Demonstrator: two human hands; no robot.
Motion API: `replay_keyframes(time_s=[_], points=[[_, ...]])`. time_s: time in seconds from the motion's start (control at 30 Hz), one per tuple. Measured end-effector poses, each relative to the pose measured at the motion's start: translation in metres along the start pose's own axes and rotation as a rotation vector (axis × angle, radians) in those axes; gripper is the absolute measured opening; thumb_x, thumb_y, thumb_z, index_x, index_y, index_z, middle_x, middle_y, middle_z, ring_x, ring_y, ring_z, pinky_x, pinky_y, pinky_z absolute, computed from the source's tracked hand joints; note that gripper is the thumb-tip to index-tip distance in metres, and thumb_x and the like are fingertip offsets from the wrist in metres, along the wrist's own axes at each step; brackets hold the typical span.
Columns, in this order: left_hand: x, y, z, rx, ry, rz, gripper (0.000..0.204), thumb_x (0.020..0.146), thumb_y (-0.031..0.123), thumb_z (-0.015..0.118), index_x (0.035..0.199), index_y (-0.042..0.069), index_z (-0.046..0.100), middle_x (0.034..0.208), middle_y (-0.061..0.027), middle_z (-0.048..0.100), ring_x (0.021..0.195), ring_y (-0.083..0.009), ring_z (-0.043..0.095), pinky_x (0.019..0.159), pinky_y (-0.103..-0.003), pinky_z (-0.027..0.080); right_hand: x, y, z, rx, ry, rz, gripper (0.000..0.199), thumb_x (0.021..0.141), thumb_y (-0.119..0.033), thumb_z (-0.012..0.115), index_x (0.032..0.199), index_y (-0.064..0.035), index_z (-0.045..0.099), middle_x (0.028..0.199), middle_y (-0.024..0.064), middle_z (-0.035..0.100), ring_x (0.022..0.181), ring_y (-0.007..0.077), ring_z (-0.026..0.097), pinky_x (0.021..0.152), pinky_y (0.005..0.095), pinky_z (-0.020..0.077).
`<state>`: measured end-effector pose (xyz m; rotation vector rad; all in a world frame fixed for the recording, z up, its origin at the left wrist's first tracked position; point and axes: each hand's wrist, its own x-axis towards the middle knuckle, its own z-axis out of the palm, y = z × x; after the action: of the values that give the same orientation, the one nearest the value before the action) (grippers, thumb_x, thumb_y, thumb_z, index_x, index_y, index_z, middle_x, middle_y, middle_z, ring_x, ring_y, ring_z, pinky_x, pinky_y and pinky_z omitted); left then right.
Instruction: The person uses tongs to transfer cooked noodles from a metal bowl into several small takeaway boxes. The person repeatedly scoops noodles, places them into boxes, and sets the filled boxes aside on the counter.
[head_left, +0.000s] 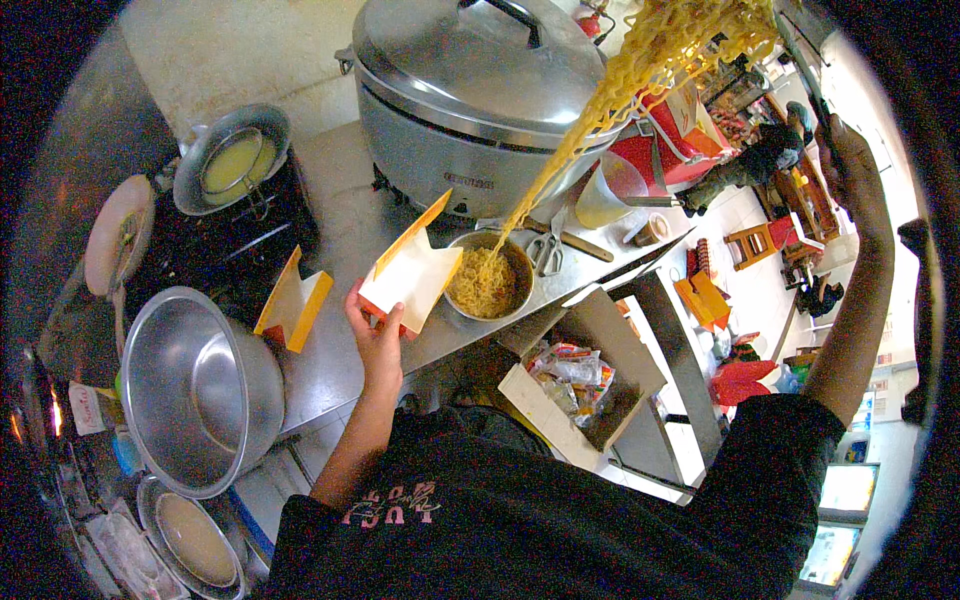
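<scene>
My right hand (850, 175), raised high at the right, grips metal tongs (802, 70). A big clump of yellow noodles (690, 40) hangs at the tongs, and long strands trail down into a round metal pot (527, 290) with more noodles inside. Beside that pot, my left hand (378, 345) holds an open orange-and-white paper food box (412, 280), fingers round its lower part. The box looks unfilled. A second paper box (300, 305) stands open on the metal counter (335, 375), left of my left hand. The tongs' tips are hidden among the noodles.
Behind the pot stands a large lidded cooker (470, 120). Scissors (547, 253) and a clear jug (605, 190) lie to its right. A steel bowl (190, 395) and a pan of yellowish liquid (235, 165) are at left. A carton of packets (575, 385) sits below the counter.
</scene>
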<state>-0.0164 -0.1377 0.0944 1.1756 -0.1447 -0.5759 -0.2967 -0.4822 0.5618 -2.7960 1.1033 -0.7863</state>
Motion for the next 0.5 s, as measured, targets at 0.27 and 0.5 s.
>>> replay_keyframes(time_s=[0.27, 0.5], points=[[0.0, -0.009, 0.022, -0.001, -0.051, -0.017, 0.073, 0.087, 0.004, 0.068, 0.146, 0.013, 0.026, 0.139, -0.0095, 0.039, 0.126, -0.0246, 0.046, 0.102, -0.04, 0.045, 0.027, 0.032, -0.025, -0.504, 0.269, -0.801, 0.025, 0.103, -0.023, 0.051, 0.097, 0.0003, 0.057, 0.075, 0.0086, 0.054, 0.065, 0.0223, 0.048, 0.061, 0.0348, 0.0425], [-0.007, -0.01, 0.052, -0.027, -0.112, -0.086, 0.073, 0.087, 0.005, 0.068, 0.146, 0.014, 0.027, 0.14, -0.0097, 0.039, 0.127, -0.0237, 0.045, 0.104, -0.041, 0.042, 0.005, -0.008, -0.022, -0.269, -0.053, -0.184, 0.029, 0.102, -0.027, 0.05, 0.098, -0.0001, 0.058, 0.075, 0.0077, 0.055, 0.065, 0.0225, 0.049, 0.061, 0.0357, 0.0424]])
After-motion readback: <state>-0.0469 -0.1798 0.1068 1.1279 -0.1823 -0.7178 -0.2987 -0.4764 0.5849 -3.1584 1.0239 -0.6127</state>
